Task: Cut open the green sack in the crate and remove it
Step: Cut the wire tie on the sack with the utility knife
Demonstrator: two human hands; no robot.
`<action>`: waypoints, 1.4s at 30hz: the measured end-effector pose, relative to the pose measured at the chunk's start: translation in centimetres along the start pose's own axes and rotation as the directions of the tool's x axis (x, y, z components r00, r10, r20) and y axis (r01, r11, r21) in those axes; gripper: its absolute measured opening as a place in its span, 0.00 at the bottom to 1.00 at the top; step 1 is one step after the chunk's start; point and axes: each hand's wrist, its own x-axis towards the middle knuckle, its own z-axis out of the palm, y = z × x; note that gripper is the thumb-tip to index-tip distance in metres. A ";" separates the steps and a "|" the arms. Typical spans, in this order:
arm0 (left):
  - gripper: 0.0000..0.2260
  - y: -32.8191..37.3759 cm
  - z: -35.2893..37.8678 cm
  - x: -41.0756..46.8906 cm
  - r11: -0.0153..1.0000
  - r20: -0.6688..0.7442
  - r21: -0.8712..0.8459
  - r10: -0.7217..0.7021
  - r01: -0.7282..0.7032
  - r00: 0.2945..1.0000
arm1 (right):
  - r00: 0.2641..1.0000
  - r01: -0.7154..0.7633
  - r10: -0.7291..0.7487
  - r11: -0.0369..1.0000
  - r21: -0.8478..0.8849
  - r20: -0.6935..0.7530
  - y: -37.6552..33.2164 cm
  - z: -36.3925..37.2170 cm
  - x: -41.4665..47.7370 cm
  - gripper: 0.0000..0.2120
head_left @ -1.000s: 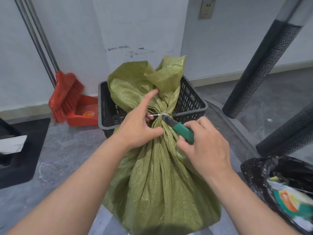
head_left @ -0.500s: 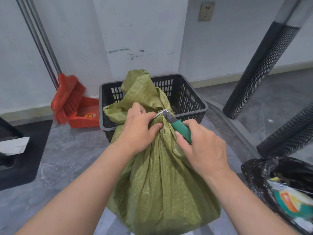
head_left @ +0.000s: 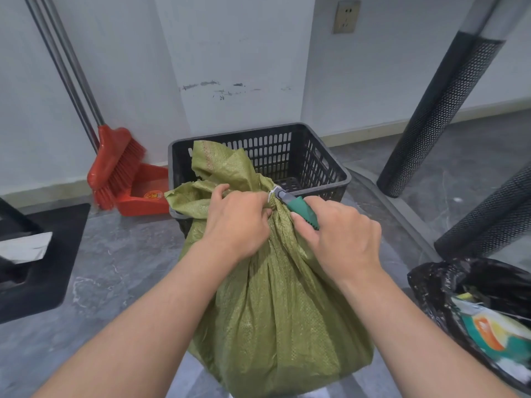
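Observation:
A full green woven sack stands on the floor in front of a black slatted crate, its loose top flopped over the crate's near rim. My left hand is clenched around the sack's gathered neck. My right hand holds a green-handled utility knife, whose blade tip sits against the white tie around the neck. What the sack holds is hidden.
A red broom and red dustpan lean at the wall left of the crate. A black mat lies at the left. Black perforated posts stand right; an open black rubbish bag sits at the lower right.
The sack's upright top has been bent down to the left over the crate rim. My left hand went from pinching the tie to a full grip on the neck; the knife stayed at the tie.

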 end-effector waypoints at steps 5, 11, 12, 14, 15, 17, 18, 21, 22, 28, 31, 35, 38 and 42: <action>0.09 0.0 -0.1 -0.4 1.000 -0.026 -0.021 0.006 -0.006 1.000 | 0.999 -0.022 0.023 0.999 0.023 -0.034 0.2 -0.5 0.2 0.18; 0.09 0.4 -0.7 -0.4 1.000 0.030 0.021 -0.010 0.009 0.999 | 0.999 -0.014 0.015 1.000 -0.023 0.043 -0.2 -0.9 0.3 0.18; 0.09 0.5 -0.7 -0.4 0.999 0.043 0.051 -0.004 0.002 0.999 | 0.998 -0.028 0.029 0.999 -0.022 0.060 -0.1 -1.2 0.4 0.18; 0.10 0.7 -0.9 -0.4 0.995 0.053 0.097 0.013 -0.018 0.999 | 0.995 -0.063 0.065 0.998 -0.015 0.081 -0.3 -1.3 0.3 0.18; 0.09 0.8 -1.1 -0.3 0.993 0.053 0.113 0.018 -0.024 0.998 | 0.993 -0.076 0.077 0.997 -0.009 0.090 -0.7 -1.2 0.3 0.17; 0.08 0.9 -1.4 -0.5 0.989 0.088 0.142 0.018 -0.030 0.996 | 0.990 -0.103 0.101 0.995 0.015 0.099 -1.3 -1.3 0.5 0.17; 0.07 0.8 -1.3 -0.8 0.983 0.136 0.176 0.027 -0.051 0.990 | 0.986 -0.150 0.148 0.988 0.025 0.076 -1.0 -1.5 0.8 0.18; 0.09 0.5 -0.8 -2.3 0.965 0.293 0.242 0.026 -0.100 0.956 | 0.938 -0.323 0.335 0.938 0.129 -0.089 1.9 -3.1 2.5 0.18; 0.09 0.2 -0.8 -2.6 0.971 0.291 0.224 0.013 -0.082 0.957 | 0.930 -0.338 0.355 0.928 0.154 -0.093 2.8 -3.4 2.6 0.17; 0.09 -1.1 -0.8 -1.9 0.997 0.184 0.063 0.032 -0.045 0.982 | 0.957 -0.278 0.289 0.934 0.223 -0.020 1.0 -1.7 1.6 0.19; 0.13 -1.0 -0.5 -2.1 1.000 0.147 0.011 0.027 -0.029 0.989 | 0.951 -0.297 0.310 0.911 0.286 -0.001 0.7 -1.7 1.6 0.18; 0.11 -1.2 -0.6 -2.3 0.986 0.109 -0.160 -0.033 0.050 0.994 | 0.943 -0.303 0.332 0.878 0.371 -0.017 0.5 -1.3 1.4 0.18; 0.12 -1.4 -0.6 -2.4 0.942 0.096 -0.321 -0.071 0.098 0.993 | 0.938 -0.316 0.347 0.863 0.395 -0.009 0.5 -1.2 1.5 0.17; 0.10 -1.6 -0.5 -2.1 0.879 0.078 -0.470 -0.051 0.082 0.996 | 0.933 -0.322 0.360 0.855 0.406 -0.019 0.7 -1.2 1.3 0.16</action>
